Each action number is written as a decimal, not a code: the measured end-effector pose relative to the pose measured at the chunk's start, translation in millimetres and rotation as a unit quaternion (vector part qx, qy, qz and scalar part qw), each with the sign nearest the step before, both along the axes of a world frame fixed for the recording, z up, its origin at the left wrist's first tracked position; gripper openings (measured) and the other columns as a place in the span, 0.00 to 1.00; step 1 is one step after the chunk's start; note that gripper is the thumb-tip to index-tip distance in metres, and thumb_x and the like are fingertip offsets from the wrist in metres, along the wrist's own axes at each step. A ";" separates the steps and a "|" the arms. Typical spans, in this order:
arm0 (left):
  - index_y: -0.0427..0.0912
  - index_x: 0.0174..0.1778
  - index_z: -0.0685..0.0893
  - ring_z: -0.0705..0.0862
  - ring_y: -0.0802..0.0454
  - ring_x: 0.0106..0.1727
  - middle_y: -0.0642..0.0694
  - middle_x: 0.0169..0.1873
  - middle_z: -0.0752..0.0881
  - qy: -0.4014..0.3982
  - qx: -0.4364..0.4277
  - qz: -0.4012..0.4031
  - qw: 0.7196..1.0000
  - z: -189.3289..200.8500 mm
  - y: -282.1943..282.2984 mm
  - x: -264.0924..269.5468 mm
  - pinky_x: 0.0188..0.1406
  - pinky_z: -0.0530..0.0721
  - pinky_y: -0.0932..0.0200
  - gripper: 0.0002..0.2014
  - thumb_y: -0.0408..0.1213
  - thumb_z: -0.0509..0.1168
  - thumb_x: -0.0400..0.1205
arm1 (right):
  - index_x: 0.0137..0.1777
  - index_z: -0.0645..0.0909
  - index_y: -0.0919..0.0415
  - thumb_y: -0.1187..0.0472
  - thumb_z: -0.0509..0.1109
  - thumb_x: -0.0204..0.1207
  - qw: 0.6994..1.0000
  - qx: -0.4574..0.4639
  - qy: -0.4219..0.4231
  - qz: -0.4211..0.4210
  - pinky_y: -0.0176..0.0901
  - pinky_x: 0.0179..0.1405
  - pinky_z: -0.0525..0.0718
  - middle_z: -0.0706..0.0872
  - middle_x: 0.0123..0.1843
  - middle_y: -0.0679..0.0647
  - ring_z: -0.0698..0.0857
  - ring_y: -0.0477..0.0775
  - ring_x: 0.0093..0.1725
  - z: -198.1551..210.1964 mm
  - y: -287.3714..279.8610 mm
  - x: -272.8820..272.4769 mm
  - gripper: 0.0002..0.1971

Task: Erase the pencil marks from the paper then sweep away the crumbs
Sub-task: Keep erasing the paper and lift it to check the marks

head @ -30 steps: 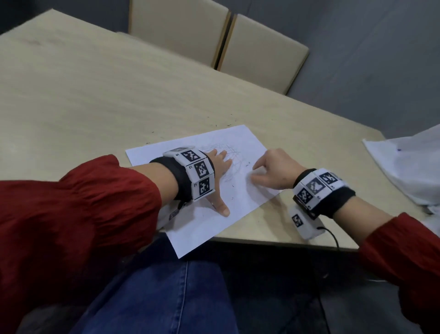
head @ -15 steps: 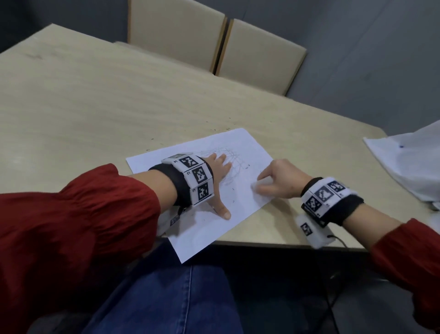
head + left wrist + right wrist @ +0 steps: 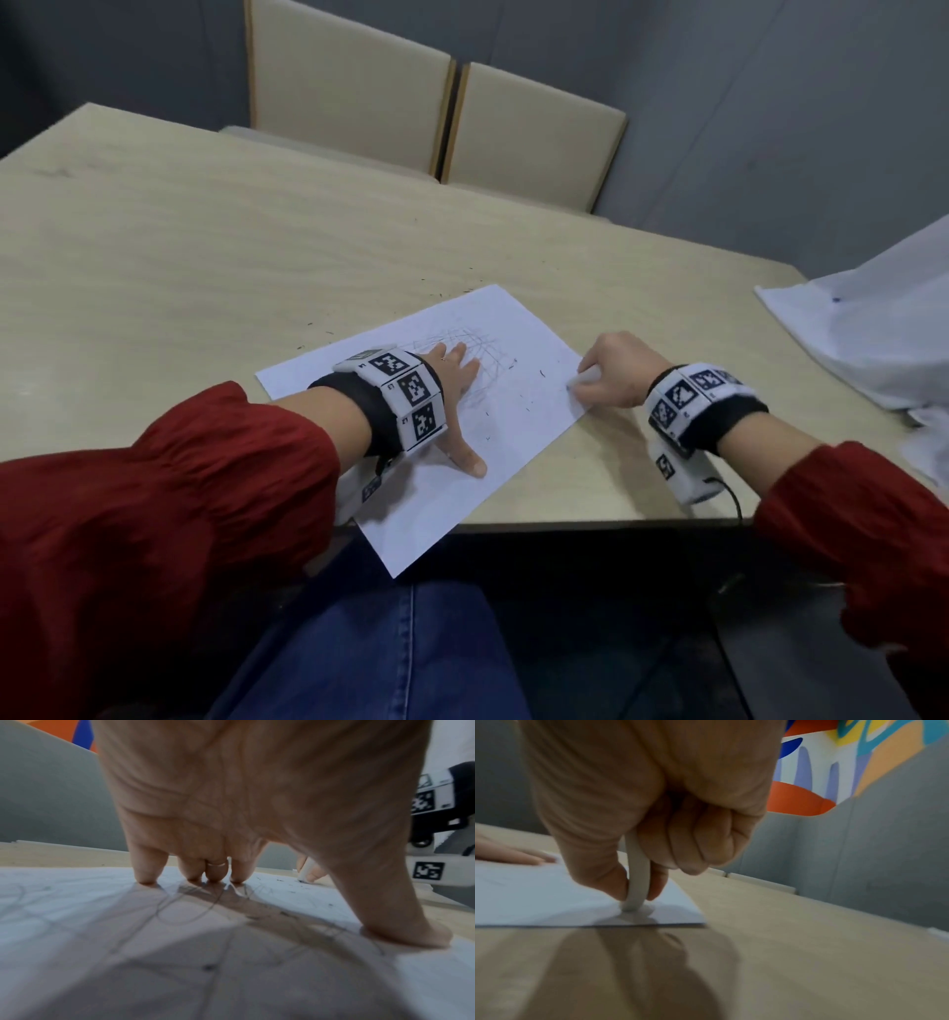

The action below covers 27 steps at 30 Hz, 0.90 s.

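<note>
Paper (image 3: pixel 493 411) lies slantwise near the front edge of the pale wooden counter (image 3: pixel 179 246), 1 corner hanging past that edge over the person's lap. Faint curved pencil marks (image 3: pixel 462 342) cross its middle, and in the left wrist view the same lines run under the palm. Dark eraser crumbs (image 3: pixel 534 390) are scattered over the sheet's right half, with a few more on the bare counter beyond its far edge.

The left hand (image 3: pixel 452 390) rests on the sheet with fingers (image 3: pixel 146 870) straight and spread, tips pressed to the paper, the thumb stretched out toward the near edge. A ring sits on 1 finger.

The right hand (image 3: pixel 611 375) is at the sheet's right edge. Its thumb and forefinger pinch a slim white eraser (image 3: pixel 636 874), the other fingers curled into the palm. The eraser's lower end touches the paper close to the right-hand corner.

Both wrists carry white bands printed with black square markers, above red sleeves. 2 beige chairs (image 3: pixel 436 103) stand pushed in at the far side of the counter. White cloth or paper (image 3: pixel 862 329) lies on the counter well to the right; which it is cannot be told.
</note>
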State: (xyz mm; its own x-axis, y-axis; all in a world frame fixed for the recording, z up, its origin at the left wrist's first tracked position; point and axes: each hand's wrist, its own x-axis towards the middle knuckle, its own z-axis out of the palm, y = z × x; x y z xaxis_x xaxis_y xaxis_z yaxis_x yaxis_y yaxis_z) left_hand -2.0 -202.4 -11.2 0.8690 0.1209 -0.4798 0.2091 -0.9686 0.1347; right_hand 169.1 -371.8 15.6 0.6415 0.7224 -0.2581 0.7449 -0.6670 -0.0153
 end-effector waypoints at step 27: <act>0.45 0.83 0.64 0.72 0.44 0.76 0.45 0.79 0.71 -0.077 0.008 0.042 0.996 18.3 54.8 3.4 0.73 0.71 0.52 0.42 0.58 0.71 0.76 | 0.47 0.87 0.65 0.60 0.74 0.74 0.991 0.129 0.019 0.012 0.45 0.47 0.82 0.88 0.46 0.58 0.82 0.56 0.48 -0.1 67.1 -19.9 0.08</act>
